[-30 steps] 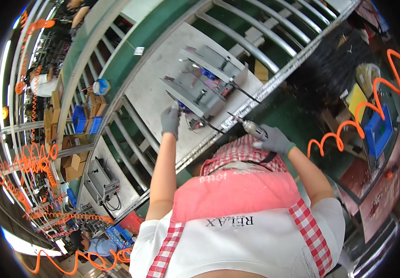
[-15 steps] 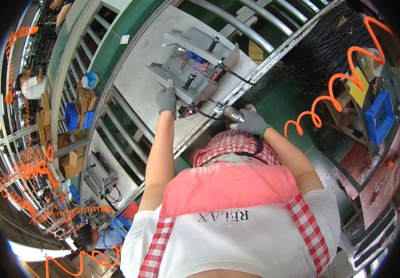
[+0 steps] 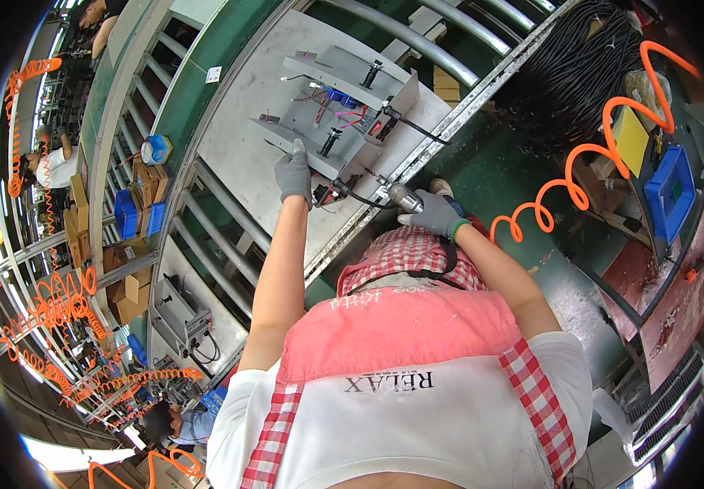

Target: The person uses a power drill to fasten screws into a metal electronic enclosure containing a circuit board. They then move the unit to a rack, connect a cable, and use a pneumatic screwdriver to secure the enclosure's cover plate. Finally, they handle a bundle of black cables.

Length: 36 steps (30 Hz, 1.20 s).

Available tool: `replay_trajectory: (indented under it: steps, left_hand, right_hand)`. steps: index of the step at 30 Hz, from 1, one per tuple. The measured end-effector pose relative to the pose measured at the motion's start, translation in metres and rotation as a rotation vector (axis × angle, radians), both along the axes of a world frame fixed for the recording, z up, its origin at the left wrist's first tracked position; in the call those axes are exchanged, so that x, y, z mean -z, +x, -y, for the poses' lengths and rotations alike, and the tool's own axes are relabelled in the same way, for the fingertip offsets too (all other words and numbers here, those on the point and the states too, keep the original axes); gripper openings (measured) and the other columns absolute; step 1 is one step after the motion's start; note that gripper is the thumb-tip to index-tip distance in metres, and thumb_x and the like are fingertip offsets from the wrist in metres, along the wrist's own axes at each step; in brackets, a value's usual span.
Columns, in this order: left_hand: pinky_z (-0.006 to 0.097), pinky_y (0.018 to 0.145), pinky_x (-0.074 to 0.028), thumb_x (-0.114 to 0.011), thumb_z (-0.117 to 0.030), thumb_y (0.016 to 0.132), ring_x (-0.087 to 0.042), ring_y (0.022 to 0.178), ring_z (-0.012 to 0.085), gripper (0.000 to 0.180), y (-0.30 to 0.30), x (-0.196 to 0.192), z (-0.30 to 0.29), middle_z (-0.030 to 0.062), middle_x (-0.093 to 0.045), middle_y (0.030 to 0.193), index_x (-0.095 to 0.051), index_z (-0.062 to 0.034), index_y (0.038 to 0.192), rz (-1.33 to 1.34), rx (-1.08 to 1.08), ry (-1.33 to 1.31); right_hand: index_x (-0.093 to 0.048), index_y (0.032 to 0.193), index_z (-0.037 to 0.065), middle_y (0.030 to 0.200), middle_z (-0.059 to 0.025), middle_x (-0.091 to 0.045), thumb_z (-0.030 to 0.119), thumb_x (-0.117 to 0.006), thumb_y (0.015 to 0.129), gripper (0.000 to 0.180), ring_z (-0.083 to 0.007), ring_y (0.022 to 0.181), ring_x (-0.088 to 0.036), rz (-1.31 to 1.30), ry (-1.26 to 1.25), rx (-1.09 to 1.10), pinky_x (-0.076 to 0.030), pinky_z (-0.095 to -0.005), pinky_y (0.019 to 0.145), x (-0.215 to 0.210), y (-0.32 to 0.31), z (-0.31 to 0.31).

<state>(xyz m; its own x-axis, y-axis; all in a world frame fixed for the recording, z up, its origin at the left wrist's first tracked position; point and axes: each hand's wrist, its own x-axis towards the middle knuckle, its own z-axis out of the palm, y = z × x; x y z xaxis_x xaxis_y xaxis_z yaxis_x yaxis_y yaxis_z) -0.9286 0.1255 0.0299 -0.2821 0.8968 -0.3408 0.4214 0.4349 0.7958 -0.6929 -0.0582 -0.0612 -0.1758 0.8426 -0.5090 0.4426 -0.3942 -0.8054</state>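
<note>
left hand: gloved, pressed flat-ish on the near edge of the grey metal chassis, fingers curled over the edge, gripping it (looked like bracing so the part wouldn't shift under the tool).
right hand: gloved, wrapped tight around the pneumatic screwdriver, at roughly 3 o'clock of the left hand.
pneumatic screwdriver: lay nearly horizontal, bit pointing toward 10 o'clock at the chassis's near corner; I couldn't tell whether the tip touched a screw.
grey metal chassis: sat open-side up on the desk, at 12 o'clock from the person's head; red and blue wiring showed inside, two black posts stood on its panels.
desk: a pale grey slab on the roller conveyor, which ran from 7 to 1 o'clock (work piece rode on it, so it stayed within arm's reach).
orange coiled air hose: curled off toward 2 o'clock, kept slack, probably so the tool moved freely.
black cable bundle: heaped at 1 o'clock, well apart from the hands.
blue bin: at 3 o'clock, beside a yellow item; contents too small to tell.
second chassis: on another slab at 8 o'clock, further down the line.
other people: at 9 and 7 o'clock near more orange hoses, well apart.
</note>
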Motion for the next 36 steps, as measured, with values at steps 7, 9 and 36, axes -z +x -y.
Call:
replay_trajectory:
  steps: [7,9,36]
  left_hand:
    - [0.035,0.065,-0.049,-0.061,-0.046,0.087,-0.059,0.067,0.0206,0.053,-0.002,0.009,-0.013,0.0132,-0.063,0.075,-0.064,0.0066,0.078,0.013,0.021,-0.051]
    - [0.036,0.066,-0.049,-0.061,-0.045,0.087,-0.059,0.067,0.0215,0.053,-0.004,0.017,-0.021,0.0137,-0.064,0.076,-0.064,0.0072,0.079,-0.039,0.039,-0.048]
    - [0.034,0.052,-0.044,-0.064,-0.046,0.084,-0.055,0.057,0.0196,0.049,0.022,-0.001,-0.026,0.0093,-0.062,0.07,-0.064,0.0028,0.086,0.009,0.056,-0.07]
  right_hand:
    - [-0.055,0.107,0.003,0.102,-0.0236,-0.063,0.054,-0.068,0.07,0.064,-0.0388,0.096,-0.06,0.056,-0.017,0.008,-0.045,-0.0428,0.084,-0.002,0.002,-0.009]
    - [-0.054,0.108,0.003,0.103,-0.0237,-0.063,0.054,-0.068,0.07,0.066,-0.0389,0.098,-0.06,0.091,-0.019,-0.018,-0.045,-0.043,0.085,-0.004,0.002,-0.012]
    - [-0.057,0.103,0.006,0.096,-0.0186,-0.061,0.052,-0.07,0.068,0.059,-0.0342,0.092,-0.058,-0.02,-0.017,0.067,-0.044,-0.04,0.082,-0.007,0.012,-0.022]
